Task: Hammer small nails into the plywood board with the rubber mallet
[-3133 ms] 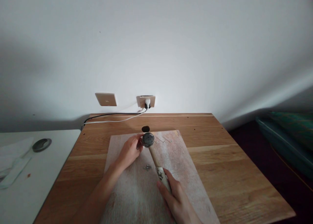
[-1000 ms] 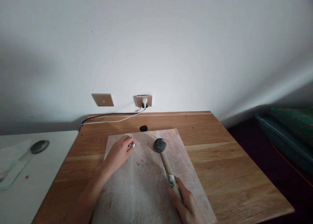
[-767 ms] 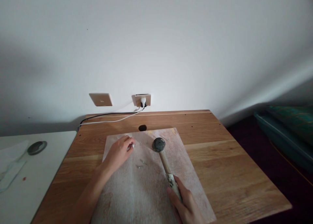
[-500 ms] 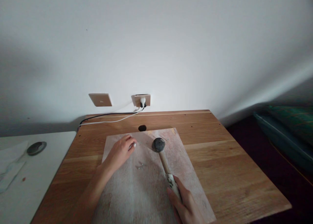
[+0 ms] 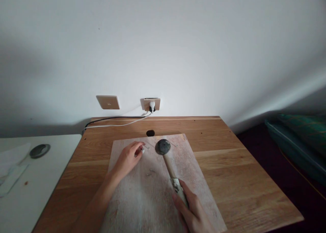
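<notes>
My right hand [image 5: 189, 205] is wrapped round the pale, dark-marked grip of a mallet [image 5: 170, 166]. Its round black head [image 5: 163, 147] is over the upper part of a worn, whitish board [image 5: 137, 202]. At the board's upper left, my left hand [image 5: 131, 156] is closed in a pinch. A small whitish bit shows at its fingertips, too small to name. Just beyond those fingers is a thin nail-like piece [image 5: 147, 146]. Several loose nails [image 5: 150, 172] lie mid-board, blurred. Another thin nail [image 5: 174, 144] shows right of the mallet head.
Beneath the board is a wooden tabletop [image 5: 229, 172] with a dark round hole [image 5: 150, 133]. A white cable [image 5: 119, 125] and a black one run to the wall socket [image 5: 152, 104]. A white table [image 5: 58, 158] adjoins on the left. Green cushions [image 5: 300, 148] lie at right.
The mallet head has shifted slightly left and up over the board. My left hand stays pinched at nearly the same spot, its fingertips a little further right. The whole view has moved slightly.
</notes>
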Demonstrator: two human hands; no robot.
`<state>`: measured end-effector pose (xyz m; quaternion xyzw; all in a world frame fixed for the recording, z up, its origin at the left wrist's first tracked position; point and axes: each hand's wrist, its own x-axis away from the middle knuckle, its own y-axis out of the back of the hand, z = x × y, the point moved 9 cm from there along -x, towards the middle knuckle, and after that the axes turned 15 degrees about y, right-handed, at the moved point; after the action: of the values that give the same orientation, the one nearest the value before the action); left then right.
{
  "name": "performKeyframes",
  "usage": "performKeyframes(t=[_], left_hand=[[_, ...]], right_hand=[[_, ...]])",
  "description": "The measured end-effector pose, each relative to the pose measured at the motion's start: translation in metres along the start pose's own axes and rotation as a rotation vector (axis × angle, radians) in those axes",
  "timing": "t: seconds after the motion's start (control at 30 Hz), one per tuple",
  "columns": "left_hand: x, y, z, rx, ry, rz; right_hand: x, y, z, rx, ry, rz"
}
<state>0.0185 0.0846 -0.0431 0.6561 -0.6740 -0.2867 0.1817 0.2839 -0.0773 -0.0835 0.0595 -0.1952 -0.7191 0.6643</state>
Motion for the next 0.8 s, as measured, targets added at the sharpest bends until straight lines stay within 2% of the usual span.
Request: performKeyframes(t=[0.23,0.33,0.57,0.8], left_hand=[[0.001,0.001,0.000,0.008,0.015,-0.031],[0.000,0.002,0.004,0.009,0.050,-0.048],[0.000,0.002,0.010,0.037,0.078,-0.060],[0.000,0.003,0.010,0.060,0.069,-0.077]], right_hand=[[-0.014,-0.052,0.023,-0.128,-0.036,0.276],[-0.015,-0.063,0.030,-0.153,-0.029,0.332],[-0.016,-0.058,0.027,-0.079,-0.056,0.282],[-0.020,-0.055,0.030,-0.008,0.018,0.309]])
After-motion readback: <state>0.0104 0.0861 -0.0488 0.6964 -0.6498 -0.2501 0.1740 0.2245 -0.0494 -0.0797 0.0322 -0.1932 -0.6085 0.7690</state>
